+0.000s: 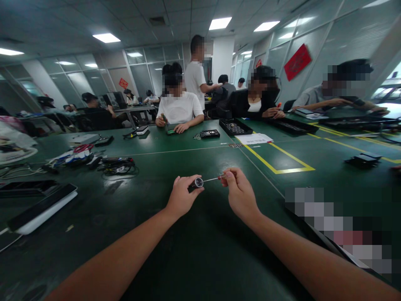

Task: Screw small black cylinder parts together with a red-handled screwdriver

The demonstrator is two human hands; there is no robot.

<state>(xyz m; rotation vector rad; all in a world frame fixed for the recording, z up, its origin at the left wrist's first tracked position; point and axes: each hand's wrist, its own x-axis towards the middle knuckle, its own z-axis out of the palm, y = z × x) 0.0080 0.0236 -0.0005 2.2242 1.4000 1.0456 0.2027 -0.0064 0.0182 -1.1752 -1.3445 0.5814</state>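
Observation:
My left hand (184,194) is closed round a small dark cylinder (198,182) whose pale-rimmed round end faces the right. Its kind is not clear, and my fingers cover the rest of it. In my right hand (238,190) a screwdriver (211,179) is pinched near its red handle, with the thin metal shaft pointing left. The shaft's tip reaches the cylinder's round end; whether it touches is too small to tell. Both hands are held above the green table (200,251).
Left lie a black-and-white long device (44,209), bundled black cables (119,166) and a heap of wires (77,156). Across the table, a person in a white shirt (181,108) handles a green board. Black trays (234,126) and a paper sheet (253,138) lie beyond my right hand.

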